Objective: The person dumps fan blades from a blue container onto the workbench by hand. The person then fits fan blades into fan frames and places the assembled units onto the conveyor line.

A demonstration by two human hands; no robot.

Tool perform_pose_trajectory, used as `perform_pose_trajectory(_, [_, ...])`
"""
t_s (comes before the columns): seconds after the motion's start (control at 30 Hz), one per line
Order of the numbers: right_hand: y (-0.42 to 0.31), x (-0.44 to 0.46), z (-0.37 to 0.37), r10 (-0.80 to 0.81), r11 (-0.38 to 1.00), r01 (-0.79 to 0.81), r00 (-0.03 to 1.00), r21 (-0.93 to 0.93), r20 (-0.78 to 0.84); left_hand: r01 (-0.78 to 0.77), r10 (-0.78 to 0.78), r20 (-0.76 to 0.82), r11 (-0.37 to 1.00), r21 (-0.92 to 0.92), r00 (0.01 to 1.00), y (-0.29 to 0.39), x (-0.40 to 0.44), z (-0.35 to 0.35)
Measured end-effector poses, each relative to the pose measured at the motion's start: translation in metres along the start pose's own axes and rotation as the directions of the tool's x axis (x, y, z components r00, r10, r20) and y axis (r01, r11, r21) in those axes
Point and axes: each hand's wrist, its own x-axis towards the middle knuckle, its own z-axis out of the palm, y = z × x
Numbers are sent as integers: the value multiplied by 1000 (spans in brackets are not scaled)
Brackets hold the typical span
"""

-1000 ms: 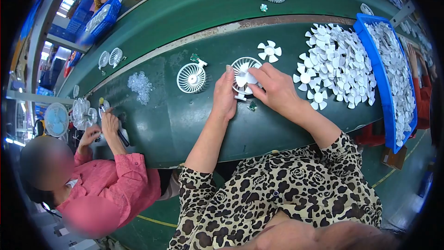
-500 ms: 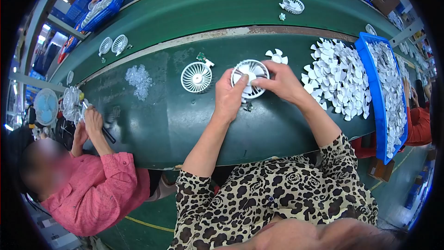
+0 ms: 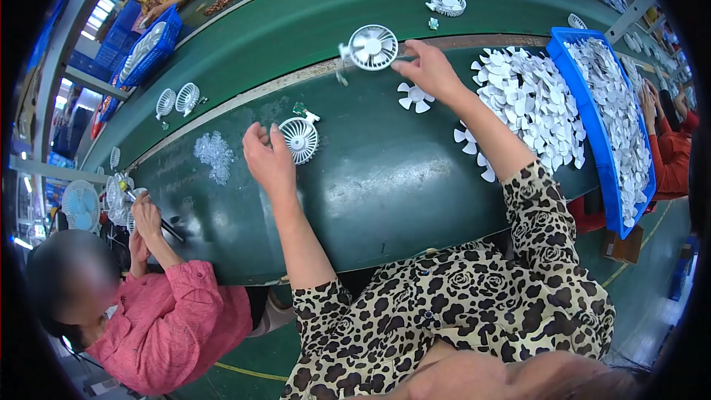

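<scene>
At the edge of the green conveyor, my right hand (image 3: 428, 68) has thumb and fingertips at the right rim of a round white fan housing (image 3: 372, 47) with a blade inside. A small part dangles from the housing, blurred. My left hand (image 3: 269, 154) is empty, its fingers apart, beside the left rim of a second white housing (image 3: 300, 140) that lies on the green work surface with a small green board at its top. A loose white fan blade (image 3: 415, 97) lies below my right hand.
A heap of white blades (image 3: 527, 104) lies at right beside a blue tray (image 3: 601, 141) full of more. Clear plastic pieces (image 3: 214, 156) lie at left. A co-worker in pink (image 3: 178, 318) works at far left. Another housing (image 3: 447, 3) sits on the conveyor (image 3: 311, 33).
My right hand has carried the housing with its blade up and away from me, to the conveyor's edge. My left hand has let go of it and moved left, to the second housing.
</scene>
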Motion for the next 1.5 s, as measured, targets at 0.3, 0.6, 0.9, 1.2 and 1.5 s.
perform_pose_trajectory(0.3, [-7, -51, 15, -160, 795, 270, 957, -544, 242, 67, -56, 384, 998, -16, 922, 9, -16, 26])
perform_pose_trajectory(0.6, [1, -71, -9, -190, 914, 222, 974, -340, 125, 775, -145, 765, 211, -595, 627, 25, -28, 30])
perform_pose_trajectory(0.9, [21, -99, -21, -38, 877, 226, 912, -424, 408, 788, -113, 786, 213, -578, 608, 47, -82, 56])
perform_pose_trajectory(1.2, [-1, -117, -48, -137, 966, 167, 978, -197, 157, 672, -189, 680, 478, -566, 708, 74, -91, 55])
perform_pose_trajectory(1.5, [-26, -124, -10, -345, 921, 377, 908, -103, 237, 769, -102, 793, 345, -538, 601, 89, -115, 55])
